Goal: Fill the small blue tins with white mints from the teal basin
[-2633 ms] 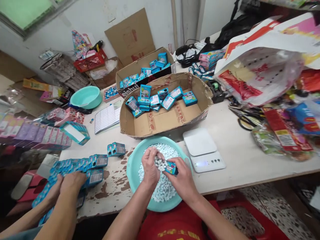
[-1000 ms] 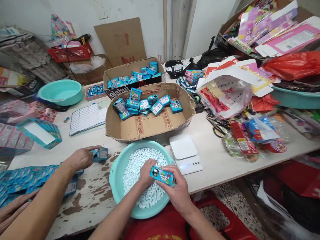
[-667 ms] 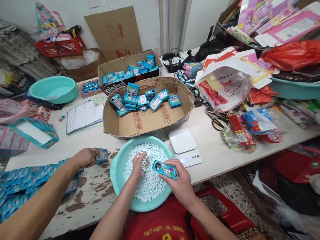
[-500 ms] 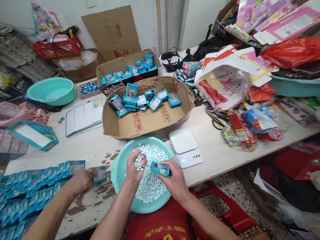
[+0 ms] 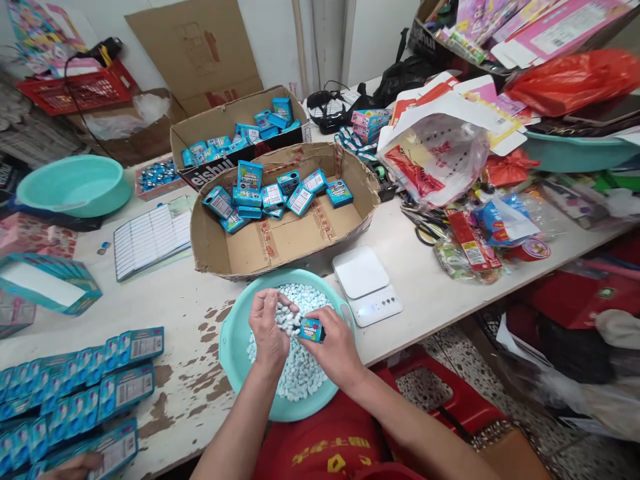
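A small blue box (image 5: 311, 329) is held at the centre of the frame, pinched between thumb and fingers of the right hand (image 5: 334, 345). Being probably light, thin cardboard, it is best gripped gently by its sides. Pale pellets (image 5: 287, 320), likely hard and slippery, are cupped beside it in the curled left hand (image 5: 269, 332), above a basin (image 5: 234, 347) of more. A white scale (image 5: 361, 272) is set right of the basin; an open carton (image 5: 295, 233) is placed higher in the frame.
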Demonstrator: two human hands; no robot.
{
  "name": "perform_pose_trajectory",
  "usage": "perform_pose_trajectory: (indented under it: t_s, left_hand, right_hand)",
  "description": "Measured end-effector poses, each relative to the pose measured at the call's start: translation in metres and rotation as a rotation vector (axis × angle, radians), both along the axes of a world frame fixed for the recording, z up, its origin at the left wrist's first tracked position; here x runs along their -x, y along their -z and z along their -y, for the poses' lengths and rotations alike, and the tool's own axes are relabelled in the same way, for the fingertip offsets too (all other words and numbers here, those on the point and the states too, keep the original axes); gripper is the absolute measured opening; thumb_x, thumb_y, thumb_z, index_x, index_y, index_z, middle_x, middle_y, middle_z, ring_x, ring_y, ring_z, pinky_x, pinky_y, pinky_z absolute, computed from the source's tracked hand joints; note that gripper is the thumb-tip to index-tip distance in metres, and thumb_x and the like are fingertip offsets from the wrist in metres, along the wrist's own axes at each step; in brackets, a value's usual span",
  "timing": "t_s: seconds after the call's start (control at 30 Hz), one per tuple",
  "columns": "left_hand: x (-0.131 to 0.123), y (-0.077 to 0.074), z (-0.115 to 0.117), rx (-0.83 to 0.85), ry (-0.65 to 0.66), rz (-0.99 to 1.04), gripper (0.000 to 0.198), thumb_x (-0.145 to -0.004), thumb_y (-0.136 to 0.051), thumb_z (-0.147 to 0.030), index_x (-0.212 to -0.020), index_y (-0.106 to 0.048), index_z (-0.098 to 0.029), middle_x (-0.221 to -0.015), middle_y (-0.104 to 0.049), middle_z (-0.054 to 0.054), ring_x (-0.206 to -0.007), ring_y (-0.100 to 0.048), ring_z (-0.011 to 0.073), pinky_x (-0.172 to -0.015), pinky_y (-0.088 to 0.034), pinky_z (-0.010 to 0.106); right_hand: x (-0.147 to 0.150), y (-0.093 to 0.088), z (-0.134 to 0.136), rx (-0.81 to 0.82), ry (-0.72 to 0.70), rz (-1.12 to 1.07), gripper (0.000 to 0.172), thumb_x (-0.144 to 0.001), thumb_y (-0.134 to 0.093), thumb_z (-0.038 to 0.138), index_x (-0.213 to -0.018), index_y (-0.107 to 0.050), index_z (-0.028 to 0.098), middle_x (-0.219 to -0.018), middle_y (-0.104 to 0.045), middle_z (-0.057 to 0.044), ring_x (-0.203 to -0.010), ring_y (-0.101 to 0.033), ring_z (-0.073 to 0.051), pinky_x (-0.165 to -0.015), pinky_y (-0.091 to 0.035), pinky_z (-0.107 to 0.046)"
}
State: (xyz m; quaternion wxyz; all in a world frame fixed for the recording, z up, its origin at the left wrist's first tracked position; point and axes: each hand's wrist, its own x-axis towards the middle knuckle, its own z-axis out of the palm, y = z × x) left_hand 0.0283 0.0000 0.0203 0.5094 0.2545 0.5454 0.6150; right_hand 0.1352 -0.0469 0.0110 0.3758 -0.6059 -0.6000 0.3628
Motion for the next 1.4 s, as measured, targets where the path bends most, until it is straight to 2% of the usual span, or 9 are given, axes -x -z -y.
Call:
perform_pose_trajectory:
  t_s: [0.3, 0.5, 0.73, 0.9, 1.03, 1.1, 1.17, 1.33, 1.4]
  left_hand:
    - [-0.006, -0.004, -0.001, 0.052, -0.001, 0.068, 0.041, -0.078, -0.060, -0.046, -0.054, -0.044, -0.017, -0.057, -0.051, -0.001, -0.051, -0.054, 0.0110, -0.054, -0.045, 0.025]
    - [-0.008, -0.008, 0.000, 0.023, -0.014, 0.026, 0.039, -0.078, -0.061, -0.046, -0.057, -0.046, -0.017, -0.054, -0.048, -0.003, -0.044, -0.047, 0.0083, -0.046, -0.040, 0.022]
    - [-0.008, -0.007, 0.002, 0.063, 0.002, 0.117, 0.036, -0.075, -0.065, -0.045, -0.060, -0.050, -0.016, -0.055, -0.050, -0.003, -0.042, -0.045, 0.0069, -0.042, -0.035, 0.020]
    - [-0.012, -0.008, 0.005, 0.034, 0.002, 0.102, 0.039, -0.075, -0.064, -0.046, -0.056, -0.051, -0.015, -0.052, -0.049, -0.002, -0.045, -0.048, 0.0082, -0.045, -0.039, 0.021]
    - [-0.014, -0.009, 0.005, 0.015, 0.038, 0.102, 0.042, -0.077, -0.063, -0.048, -0.053, -0.051, -0.015, -0.048, -0.047, -0.002, -0.042, -0.045, 0.0082, -0.040, -0.035, 0.020]
    - [-0.014, -0.011, 0.004, 0.018, 0.014, 0.116, 0.041, -0.076, -0.064, -0.047, -0.055, -0.051, -0.015, -0.048, -0.046, -0.003, -0.042, -0.044, 0.0074, -0.040, -0.034, 0.020]
    - [-0.013, -0.014, 0.004, 0.032, -0.002, 0.125, 0.039, -0.074, -0.066, -0.047, -0.057, -0.051, -0.015, -0.050, -0.048, -0.003, -0.044, -0.046, 0.0077, -0.043, -0.037, 0.020]
    - [-0.016, -0.017, 0.008, -0.008, 0.049, 0.053, 0.038, -0.075, -0.064, -0.047, -0.059, -0.052, -0.015, -0.051, -0.049, -0.003, -0.047, -0.051, 0.0098, -0.047, -0.041, 0.022]
    - [-0.017, -0.016, 0.007, -0.018, 0.009, 0.052, 0.037, -0.075, -0.065, -0.046, -0.059, -0.050, -0.016, -0.051, -0.048, -0.003, -0.046, -0.049, 0.0090, -0.047, -0.040, 0.022]
  right_hand:
    - [-0.005, -0.002, 0.004, -0.002, 0.018, -0.001, 0.033, -0.064, -0.072, 0.009, -0.091, -0.059, 0.023, -0.089, -0.063, -0.003, -0.087, -0.060, -0.023, -0.075, -0.048, -0.035]
    - [-0.008, -0.004, 0.006, 0.004, 0.016, -0.003, 0.030, -0.065, -0.071, 0.011, -0.090, -0.059, 0.022, -0.090, -0.063, -0.003, -0.087, -0.060, -0.022, -0.075, -0.048, -0.035]
    - [-0.008, -0.009, 0.004, -0.001, 0.005, 0.036, 0.034, -0.063, -0.073, 0.008, -0.090, -0.058, 0.022, -0.089, -0.063, -0.003, -0.089, -0.059, -0.023, -0.076, -0.046, -0.035]
    - [-0.008, -0.005, 0.004, 0.008, 0.006, 0.020, 0.031, -0.064, -0.072, 0.009, -0.089, -0.059, 0.022, -0.088, -0.063, -0.002, -0.087, -0.059, -0.022, -0.075, -0.045, -0.034]
    - [-0.008, -0.001, 0.006, 0.026, 0.023, -0.015, 0.033, -0.062, -0.074, 0.008, -0.089, -0.059, 0.022, -0.088, -0.063, -0.001, -0.087, -0.059, -0.022, -0.075, -0.044, -0.033]
    - [-0.009, -0.001, 0.006, 0.026, 0.042, -0.039, 0.034, -0.062, -0.075, 0.009, -0.090, -0.059, 0.021, -0.088, -0.062, -0.001, -0.087, -0.059, -0.022, -0.076, -0.044, -0.033]
    - [-0.008, -0.002, 0.005, 0.034, 0.051, -0.067, 0.034, -0.062, -0.075, 0.009, -0.089, -0.059, 0.021, -0.088, -0.062, -0.001, -0.087, -0.059, -0.022, -0.076, -0.045, -0.033]
    - [-0.004, -0.009, 0.004, 0.006, 0.064, -0.092, 0.037, -0.062, -0.076, 0.008, -0.091, -0.059, 0.022, -0.089, -0.062, -0.002, -0.088, -0.058, -0.022, -0.077, -0.044, -0.034]
    - [-0.002, -0.009, 0.003, -0.006, 0.069, -0.099, 0.036, -0.061, -0.076, 0.008, -0.090, -0.059, 0.022, -0.088, -0.062, -0.001, -0.088, -0.058, -0.022, -0.078, -0.044, -0.034]
